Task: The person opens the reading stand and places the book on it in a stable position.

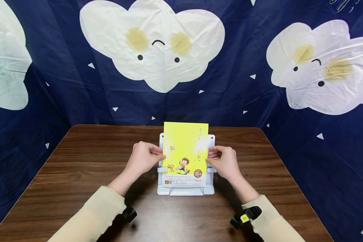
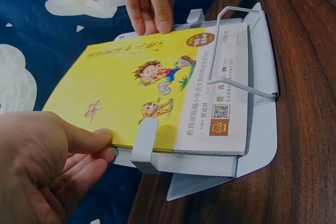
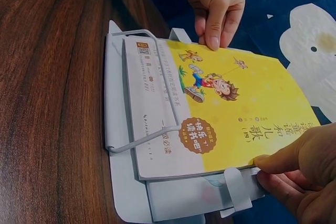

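Note:
A yellow children's book (image 1: 181, 144) with a cartoon running child on its cover leans upright on a white book stand (image 1: 160, 188). At the book's left edge, my left hand (image 1: 143, 156) pinches it, thumb on the cover and other fingers behind. My right hand (image 1: 225, 160) grips the opposite edge the same way. The white side clip (image 2: 144, 148) overlaps the cover's lower edge in the left wrist view; another side clip (image 3: 237, 188) shows beside my right thumb. A wire holder (image 2: 215, 61) crosses the white lower part of the cover.
The stand rests on a dark wooden table (image 1: 93, 154). A navy cloth (image 1: 239, 104) with white clouds hangs behind and at both sides. Black wrist devices (image 1: 129, 214) are strapped over both cream sleeves (image 1: 93, 213).

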A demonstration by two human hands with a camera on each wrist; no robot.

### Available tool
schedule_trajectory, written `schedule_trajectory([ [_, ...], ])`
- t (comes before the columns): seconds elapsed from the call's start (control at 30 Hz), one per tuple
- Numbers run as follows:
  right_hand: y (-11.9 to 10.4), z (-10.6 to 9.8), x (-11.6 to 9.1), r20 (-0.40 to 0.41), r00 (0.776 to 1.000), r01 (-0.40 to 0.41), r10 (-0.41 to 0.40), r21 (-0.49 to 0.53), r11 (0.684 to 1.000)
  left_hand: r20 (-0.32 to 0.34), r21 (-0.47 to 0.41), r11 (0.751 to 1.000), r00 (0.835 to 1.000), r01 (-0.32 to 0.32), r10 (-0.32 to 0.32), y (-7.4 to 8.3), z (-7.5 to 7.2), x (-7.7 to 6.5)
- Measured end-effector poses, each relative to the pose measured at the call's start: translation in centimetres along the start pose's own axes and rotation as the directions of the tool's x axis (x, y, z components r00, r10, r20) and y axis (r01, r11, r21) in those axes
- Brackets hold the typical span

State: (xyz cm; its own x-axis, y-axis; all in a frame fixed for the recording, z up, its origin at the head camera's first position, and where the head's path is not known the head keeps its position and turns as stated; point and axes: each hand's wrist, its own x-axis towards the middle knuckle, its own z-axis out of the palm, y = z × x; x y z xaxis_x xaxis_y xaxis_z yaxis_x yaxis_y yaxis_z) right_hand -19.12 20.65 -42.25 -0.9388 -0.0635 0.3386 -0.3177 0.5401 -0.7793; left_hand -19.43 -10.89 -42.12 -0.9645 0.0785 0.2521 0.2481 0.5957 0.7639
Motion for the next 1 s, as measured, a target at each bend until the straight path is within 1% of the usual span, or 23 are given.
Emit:
schedule_trajectory([
  [0.17,-0.1,-0.2,0.1,-0.016,1.0,0.015,-0.015,0.003,1.0,-0.021,0.005,1.0,0.999,-0.029,0.03,0.0,-0.3,0.1],
  [0.33,-0.4,-0.4,0.2,-0.056,0.997,0.047,-0.047,-0.005,0.999,-0.055,0.024,0.998,0.996,-0.064,0.066,0.2,-0.6,0.1],
  [0.47,-0.6,-0.6,0.2,-0.095,0.992,0.077,-0.079,-0.023,0.997,-0.058,0.002,0.996,0.994,-0.088,0.088,0.5,-0.8,0.0],
  [0.57,-0.9,-0.6,0.0,-0.116,0.988,0.102,-0.105,-0.033,0.994,-0.066,-0.024,0.991,0.99,-0.129,0.127,0.8,-1.0,-0.2],
  [0.67,-1.1,-0.6,-0.1,-0.129,0.98,0.145,-0.152,-0.063,0.987,-0.077,-0.028,0.979,0.977,-0.201,0.198,0.9,-1.1,-0.6],
  [0.73,-1.3,-0.6,-0.3,-0.127,0.971,0.193,-0.204,-0.093,0.977,-0.076,-0.001,0.969,0.966,-0.248,0.247,1.0,-1.3,-0.8],
  [0.8,-1.6,-0.6,-0.3,-0.116,0.957,0.251,-0.265,-0.127,0.96,-0.066,0.026,0.958,0.955,-0.286,0.287,1.2,-1.4,-1.1],
  [0.9,-2.0,-0.6,-0.5,-0.069,0.939,0.322,-0.337,-0.165,0.932,-0.036,0.065,0.948,0.948,-0.312,0.315,1.6,-1.8,-1.5],
  [1.0,-2.4,-0.6,-0.8,-0.003,0.934,0.349,-0.357,-0.197,0.916,0.007,0.095,0.941,0.945,-0.326,0.327,2.1,-2.1,-1.9],
])
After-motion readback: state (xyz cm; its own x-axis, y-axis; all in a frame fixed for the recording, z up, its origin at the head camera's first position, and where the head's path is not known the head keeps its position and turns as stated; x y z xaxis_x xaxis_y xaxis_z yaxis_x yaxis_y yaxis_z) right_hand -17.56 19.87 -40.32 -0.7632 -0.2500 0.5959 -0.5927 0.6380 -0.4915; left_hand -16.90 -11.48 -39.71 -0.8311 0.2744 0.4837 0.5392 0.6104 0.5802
